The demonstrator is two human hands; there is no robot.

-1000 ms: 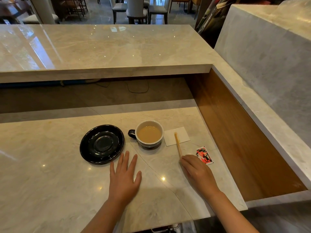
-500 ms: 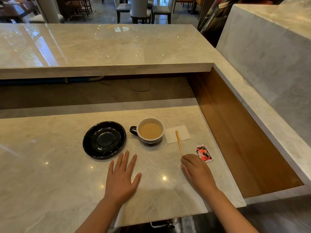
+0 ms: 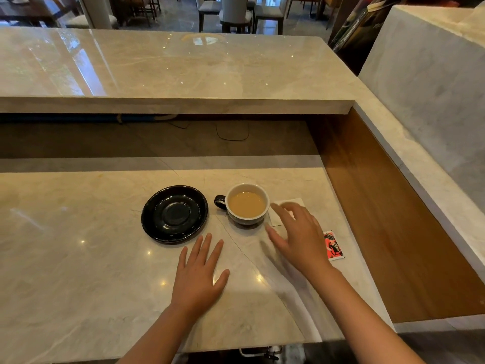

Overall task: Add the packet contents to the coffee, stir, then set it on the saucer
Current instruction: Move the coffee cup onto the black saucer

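On the lower marble counter (image 3: 78, 258), toward its right edge, a black saucer (image 3: 174, 214) sits empty just left of a cup of milky coffee (image 3: 246, 204), whose handle points at the saucer. The left hand (image 3: 200, 271) lies flat and empty near the front edge, while the right hand (image 3: 299, 237), fingers spread and holding nothing, hovers over a white napkin (image 3: 278, 219) beside the cup. The red packet (image 3: 332, 245) lies just right of that hand, its long axis running front to back, so the right hand is much the nearer.
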